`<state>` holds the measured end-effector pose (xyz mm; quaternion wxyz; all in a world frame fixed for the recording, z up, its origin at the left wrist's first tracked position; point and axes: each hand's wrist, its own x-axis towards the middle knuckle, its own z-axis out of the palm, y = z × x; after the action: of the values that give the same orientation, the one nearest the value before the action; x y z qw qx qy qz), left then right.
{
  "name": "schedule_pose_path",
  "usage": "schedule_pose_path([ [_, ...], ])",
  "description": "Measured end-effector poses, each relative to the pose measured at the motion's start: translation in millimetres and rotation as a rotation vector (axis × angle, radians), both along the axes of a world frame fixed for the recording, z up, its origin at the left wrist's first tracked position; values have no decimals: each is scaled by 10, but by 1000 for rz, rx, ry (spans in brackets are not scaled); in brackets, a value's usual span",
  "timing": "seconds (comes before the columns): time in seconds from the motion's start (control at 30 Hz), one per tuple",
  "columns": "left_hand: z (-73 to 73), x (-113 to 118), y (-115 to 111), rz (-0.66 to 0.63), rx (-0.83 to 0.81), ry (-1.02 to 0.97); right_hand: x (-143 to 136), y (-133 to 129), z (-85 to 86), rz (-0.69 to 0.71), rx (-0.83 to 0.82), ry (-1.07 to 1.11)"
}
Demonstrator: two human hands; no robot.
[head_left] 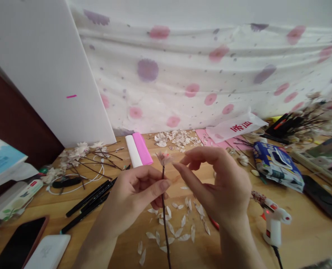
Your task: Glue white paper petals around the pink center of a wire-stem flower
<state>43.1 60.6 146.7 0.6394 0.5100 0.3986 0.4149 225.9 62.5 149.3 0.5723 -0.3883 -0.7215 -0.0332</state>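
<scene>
L hand (137,191) pinching stem (164,216), near upright, ctr of frame, flower (163,158) on its top end; R hand (222,183) just right of flower, in a near-pinch, can't tell if gripping anything; loose petals (185,237) lower ctr; glue gun (273,225) lower right, pens (87,198) lower left

Petals (184,237) lay on the desk (306,233) between the pens (91,197), on the left, and the glue gun (274,226), on the right. Flowers (81,149) lay behind the pens. A pack of wipes (279,162) sat behind the glue gun. A curtain (171,89) hung at the back.
</scene>
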Motion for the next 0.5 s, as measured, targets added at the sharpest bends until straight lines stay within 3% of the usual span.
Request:
schedule_pose_path([
  [0.13, 30, 21, -1, 40, -1, -17, -12, -1, 9, 55, -59, 52],
  [0.3, 101, 44, -32, 51, -20, -30, 13, 22, -6, 224, 60, -57],
  [0.5, 114, 28, -70, 38, -32, -85, 43, 40, -14, 253, 88, -192],
])
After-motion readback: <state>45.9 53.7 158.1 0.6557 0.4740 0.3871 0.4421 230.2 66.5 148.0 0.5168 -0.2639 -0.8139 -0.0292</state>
